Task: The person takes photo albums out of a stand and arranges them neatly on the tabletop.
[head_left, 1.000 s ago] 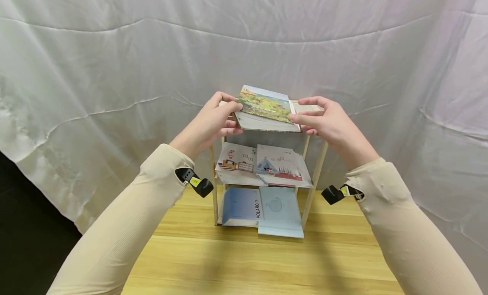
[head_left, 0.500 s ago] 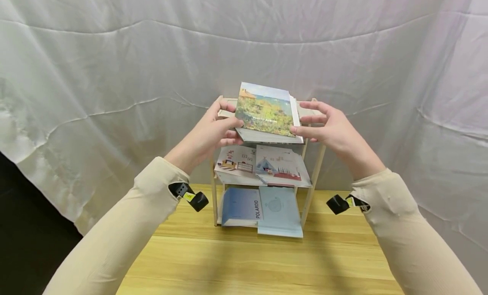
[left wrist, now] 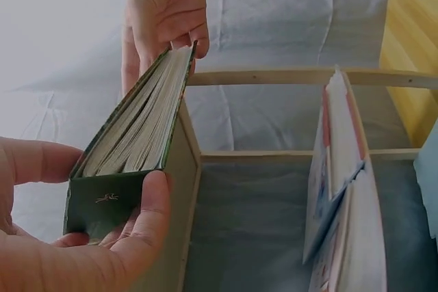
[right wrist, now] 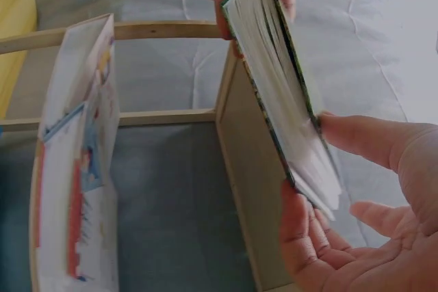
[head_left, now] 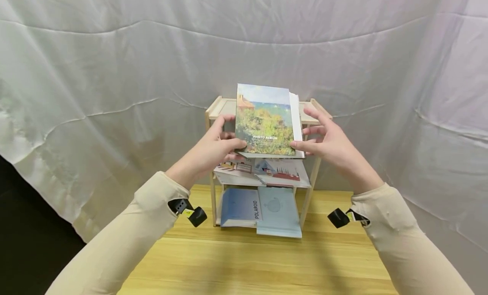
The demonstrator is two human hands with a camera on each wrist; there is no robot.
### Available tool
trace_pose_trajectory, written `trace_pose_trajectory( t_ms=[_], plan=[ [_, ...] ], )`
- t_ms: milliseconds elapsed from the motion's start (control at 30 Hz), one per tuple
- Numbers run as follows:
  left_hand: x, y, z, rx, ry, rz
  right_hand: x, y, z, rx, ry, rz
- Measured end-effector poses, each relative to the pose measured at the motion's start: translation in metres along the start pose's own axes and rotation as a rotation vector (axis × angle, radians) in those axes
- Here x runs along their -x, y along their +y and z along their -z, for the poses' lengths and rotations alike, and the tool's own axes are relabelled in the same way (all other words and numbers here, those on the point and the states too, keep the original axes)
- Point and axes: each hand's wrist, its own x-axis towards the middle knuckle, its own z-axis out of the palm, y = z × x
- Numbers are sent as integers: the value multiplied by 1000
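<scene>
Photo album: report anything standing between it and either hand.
Nothing visible does. The left hand grips the photo album directly at its spine, and the right hand holds the opposite side, thumb and fingers touching the covers.

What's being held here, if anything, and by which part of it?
A photo album: the left hand grips it by the spine, the right hand by the opposite, open page side.
</scene>
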Motion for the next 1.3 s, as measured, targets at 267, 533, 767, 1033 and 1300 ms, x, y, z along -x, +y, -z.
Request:
trace_pose_trajectory(
  t_ms=[267,533,767,1033,1300],
  plan=[
    [7,-18,-2,-80,-2,30,6,14,-11,78,-14,31],
    [9,-38,-6,-77,-12,11,15,26,-19,96,37,58],
    [15,-51,-9,-98,-24,4,25,37,-29,91,81,77],
    [22,-63,-9,-117,-45,-25,36,45,-34,88,89,70],
    [31,-74,-16,-154,-32,-48,51,51,-39,110,107,80]
  ],
)
